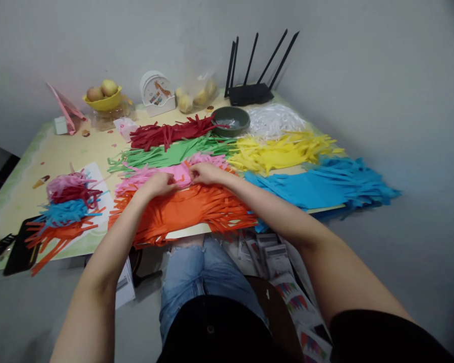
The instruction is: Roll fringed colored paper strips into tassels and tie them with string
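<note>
Table point(83, 146): your pale yellow tabletop runs left to right in front of you, its surface smooth and glossy, with heaps of cut paper covering most of it.
Blue strips point(318, 186): the broadest heap, flat sheets fringed at the ends, lying on your right and hanging over the table edge.
Orange strips point(189, 212): a wide fringed pile at the near edge, right under your wrists, its long axis across the table.
Pink strips point(177, 174): this thin paper bundle sits at the table's middle, just behind the orange; its long axis runs left to right and the frayed ends point left and right.
Left hand point(159, 184): your fingers are curled down narrow, pinching the pink paper on its left part.
Right hand point(205, 173): also closed narrow, gripping the same pink paper, close beside your left hand.
Bowl point(230, 121): round, dark green, at the back between the red and white strips.
</note>
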The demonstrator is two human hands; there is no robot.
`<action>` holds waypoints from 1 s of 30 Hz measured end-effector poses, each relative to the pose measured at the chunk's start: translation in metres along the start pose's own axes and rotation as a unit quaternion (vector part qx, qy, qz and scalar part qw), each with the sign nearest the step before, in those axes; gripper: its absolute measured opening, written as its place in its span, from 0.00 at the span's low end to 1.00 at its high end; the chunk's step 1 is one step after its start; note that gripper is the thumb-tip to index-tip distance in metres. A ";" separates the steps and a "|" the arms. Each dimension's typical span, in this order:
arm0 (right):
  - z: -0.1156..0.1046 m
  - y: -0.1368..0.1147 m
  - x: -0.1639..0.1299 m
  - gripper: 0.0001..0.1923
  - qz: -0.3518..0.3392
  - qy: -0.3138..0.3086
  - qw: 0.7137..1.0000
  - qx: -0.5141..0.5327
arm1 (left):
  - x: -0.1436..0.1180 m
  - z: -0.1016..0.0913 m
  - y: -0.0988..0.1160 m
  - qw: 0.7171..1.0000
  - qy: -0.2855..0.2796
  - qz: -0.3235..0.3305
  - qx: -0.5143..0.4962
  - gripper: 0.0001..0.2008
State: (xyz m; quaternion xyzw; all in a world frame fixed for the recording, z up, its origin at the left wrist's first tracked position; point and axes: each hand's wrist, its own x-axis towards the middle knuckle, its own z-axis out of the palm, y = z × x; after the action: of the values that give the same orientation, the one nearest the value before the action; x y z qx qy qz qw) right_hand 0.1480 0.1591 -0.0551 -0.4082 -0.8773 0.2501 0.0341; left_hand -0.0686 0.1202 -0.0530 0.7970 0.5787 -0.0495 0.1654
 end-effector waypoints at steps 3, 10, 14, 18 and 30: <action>0.001 0.002 0.003 0.05 -0.001 -0.002 1.000 0.004 | 0.004 -0.001 -0.004 1.000 -0.008 -0.003 -0.009 0.19; 0.001 0.001 0.005 0.06 0.005 -0.008 1.000 0.005 | 0.004 -0.009 -0.008 0.999 -0.017 -0.005 -0.033 0.18; 0.000 0.001 0.007 0.06 0.005 -0.014 1.000 -0.003 | 0.004 -0.011 -0.006 0.999 -0.010 -0.016 -0.034 0.16; -0.007 -0.003 0.002 0.08 0.000 -0.012 1.000 -0.019 | 0.006 -0.002 -0.001 0.999 0.028 -0.034 -0.017 0.15; 0.060 -0.078 -0.013 0.24 -0.093 0.051 0.978 -0.178 | 0.003 0.009 -0.008 0.979 0.172 -0.087 -0.065 0.12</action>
State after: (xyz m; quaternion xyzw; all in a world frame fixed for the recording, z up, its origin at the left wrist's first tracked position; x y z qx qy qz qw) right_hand 0.0863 0.0823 -0.0692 -0.3365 -0.9390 0.0642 0.0290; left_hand -0.0745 0.1221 -0.0641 0.7278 0.6676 0.1119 0.1096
